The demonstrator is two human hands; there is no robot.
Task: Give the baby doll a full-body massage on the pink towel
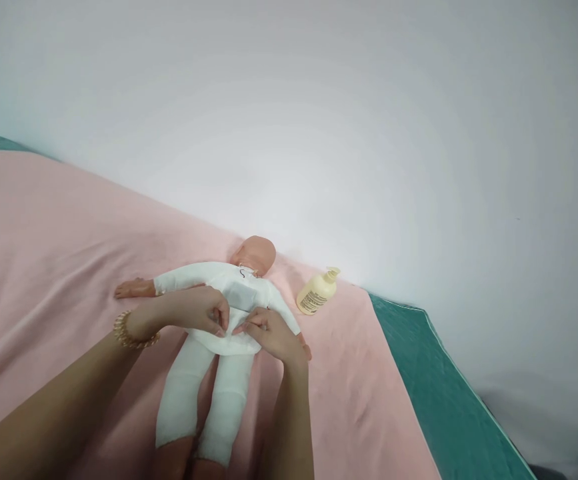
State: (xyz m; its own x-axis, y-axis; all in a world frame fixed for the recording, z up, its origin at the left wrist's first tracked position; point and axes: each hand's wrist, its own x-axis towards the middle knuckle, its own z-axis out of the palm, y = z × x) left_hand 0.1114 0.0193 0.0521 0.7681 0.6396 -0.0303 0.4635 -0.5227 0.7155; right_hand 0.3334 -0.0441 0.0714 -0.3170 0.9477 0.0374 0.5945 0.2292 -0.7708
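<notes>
A doll [231, 373] with a soft white cloth body and brown plastic head, hands and legs lies stretched out, head toward the wall. A grey rectangular patch [240, 295] shows on its torso, with a small dark cord at the neck. My left hand [201, 309] is closed, thumb and fingers pinched on the white cloth [233, 343] at the doll's waist. Just to the right, my right hand [271, 331] pinches the same cloth. The two sets of fingertips nearly meet. A beaded bracelet [131, 331] circles my left wrist.
A pale yellow pump bottle [317, 293] with dark print stands right of the doll's head. Under everything lies a wrinkled pink sheet [59, 267]. Green covering [433, 380] shows beyond it at the right. A white wall [289, 133] rises behind.
</notes>
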